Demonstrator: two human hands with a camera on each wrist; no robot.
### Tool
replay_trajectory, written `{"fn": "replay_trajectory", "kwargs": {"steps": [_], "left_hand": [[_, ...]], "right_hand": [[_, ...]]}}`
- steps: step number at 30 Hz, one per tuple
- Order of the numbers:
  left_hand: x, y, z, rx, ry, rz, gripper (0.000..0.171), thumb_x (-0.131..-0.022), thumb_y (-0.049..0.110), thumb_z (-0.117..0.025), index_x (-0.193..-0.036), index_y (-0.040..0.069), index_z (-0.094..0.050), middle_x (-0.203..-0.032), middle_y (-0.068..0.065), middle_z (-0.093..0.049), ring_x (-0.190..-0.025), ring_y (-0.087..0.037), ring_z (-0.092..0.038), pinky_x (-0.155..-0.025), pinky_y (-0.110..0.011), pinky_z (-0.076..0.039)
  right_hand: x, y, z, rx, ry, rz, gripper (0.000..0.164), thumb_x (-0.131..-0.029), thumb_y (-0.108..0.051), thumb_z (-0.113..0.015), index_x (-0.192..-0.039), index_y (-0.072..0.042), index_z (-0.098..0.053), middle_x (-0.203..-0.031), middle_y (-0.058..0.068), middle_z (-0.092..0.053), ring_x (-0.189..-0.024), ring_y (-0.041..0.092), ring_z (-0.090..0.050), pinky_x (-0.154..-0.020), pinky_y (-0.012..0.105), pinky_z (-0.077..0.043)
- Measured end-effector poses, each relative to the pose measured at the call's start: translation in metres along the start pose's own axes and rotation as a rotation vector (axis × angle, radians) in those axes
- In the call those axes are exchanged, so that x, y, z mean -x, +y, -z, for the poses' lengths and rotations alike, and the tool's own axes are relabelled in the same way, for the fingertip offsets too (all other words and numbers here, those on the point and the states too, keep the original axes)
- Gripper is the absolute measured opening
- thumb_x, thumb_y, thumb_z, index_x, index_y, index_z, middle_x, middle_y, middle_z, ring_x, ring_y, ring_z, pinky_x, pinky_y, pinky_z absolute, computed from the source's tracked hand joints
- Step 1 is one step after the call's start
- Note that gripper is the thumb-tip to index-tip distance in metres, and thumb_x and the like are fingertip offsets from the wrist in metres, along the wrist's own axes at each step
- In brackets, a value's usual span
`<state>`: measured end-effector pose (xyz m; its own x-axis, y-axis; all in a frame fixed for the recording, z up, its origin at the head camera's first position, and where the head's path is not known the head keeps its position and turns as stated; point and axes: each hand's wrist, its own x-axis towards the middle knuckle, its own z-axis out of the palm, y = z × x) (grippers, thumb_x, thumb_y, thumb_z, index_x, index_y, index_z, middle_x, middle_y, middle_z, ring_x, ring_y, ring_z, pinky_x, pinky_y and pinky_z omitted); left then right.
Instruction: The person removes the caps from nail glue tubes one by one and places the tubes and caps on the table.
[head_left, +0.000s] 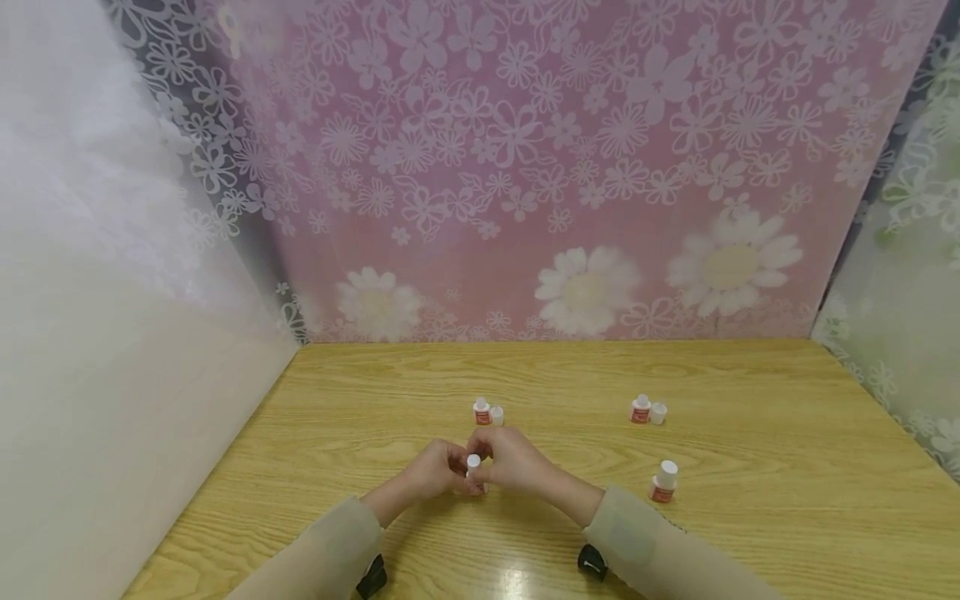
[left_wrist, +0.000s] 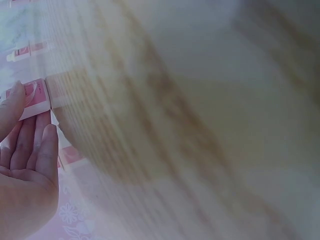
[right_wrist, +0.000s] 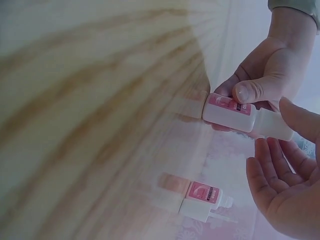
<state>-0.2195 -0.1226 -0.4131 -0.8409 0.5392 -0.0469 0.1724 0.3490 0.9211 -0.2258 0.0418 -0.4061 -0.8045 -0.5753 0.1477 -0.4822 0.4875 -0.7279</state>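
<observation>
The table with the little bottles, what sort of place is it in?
Perhaps a screened-off work corner: there's a wood-grain table, a pink flowery sheet behind it, and little white bottles with red labels.

behind the held bottle (right_wrist: 235,115) on the table (head_left: 750,392) stands an open bottle (head_left: 482,412), right of both a capped bottle (head_left: 663,482).

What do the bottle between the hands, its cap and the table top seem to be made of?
Bottle: probably plastic, from its smooth walls and rounded edges; gloss unclear.
Cap: likely matt plastic, plain white without strong highlights.
Table top: grain lines suggest wood or wood-look laminate; a bright reflection suggests gloss.
</observation>
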Motion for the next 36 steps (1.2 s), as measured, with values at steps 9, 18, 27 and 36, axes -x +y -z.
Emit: {"fn": "replay_trajectory", "kwargs": {"steps": [9,18,27,36], "left_hand": [[-0.003,-0.012,0.0,0.022,0.007,0.01,0.008,-0.07,-0.009,-0.068,-0.077,-0.011,-0.063,-0.074,-0.019,-0.064,-0.064,-0.008,-0.057,-0.056,-0.021,-0.043],[-0.009,-0.031,0.0,0.018,0.005,0.031,0.013,-0.068,-0.003,-0.072,-0.078,-0.006,-0.065,-0.073,-0.011,-0.066,-0.065,-0.009,-0.058,-0.057,-0.022,-0.045],[-0.01,-0.028,0.001,0.048,-0.015,0.019,0.014,-0.069,-0.006,-0.07,-0.082,-0.008,-0.065,-0.077,-0.015,-0.066,-0.069,-0.013,-0.062,-0.058,-0.025,-0.047],[-0.003,-0.011,0.0,0.09,-0.023,0.031,0.014,-0.07,-0.014,-0.065,-0.084,-0.014,-0.062,-0.079,-0.023,-0.063,-0.073,-0.023,-0.063,-0.061,-0.029,-0.049]], "right_hand": [[0.0,0.001,0.002,-0.026,0.003,0.018,0.018,-0.071,-0.008,-0.073,-0.078,-0.01,-0.057,-0.072,-0.008,-0.058,-0.07,0.006,-0.054,-0.061,0.022,-0.044],[-0.001,0.002,0.001,-0.035,-0.014,0.033,0.014,-0.073,-0.003,-0.071,-0.079,-0.009,-0.059,-0.074,-0.005,-0.059,-0.071,0.009,-0.055,-0.062,0.023,-0.043],[-0.003,0.001,0.002,-0.005,-0.024,0.039,0.012,-0.076,-0.002,-0.068,-0.085,-0.007,-0.063,-0.081,-0.002,-0.063,-0.08,0.014,-0.058,-0.071,0.032,-0.045],[-0.002,0.0,0.0,-0.01,-0.026,0.063,0.013,-0.077,0.001,-0.065,-0.087,-0.006,-0.063,-0.086,0.004,-0.063,-0.086,0.022,-0.059,-0.074,0.037,-0.046]]}}
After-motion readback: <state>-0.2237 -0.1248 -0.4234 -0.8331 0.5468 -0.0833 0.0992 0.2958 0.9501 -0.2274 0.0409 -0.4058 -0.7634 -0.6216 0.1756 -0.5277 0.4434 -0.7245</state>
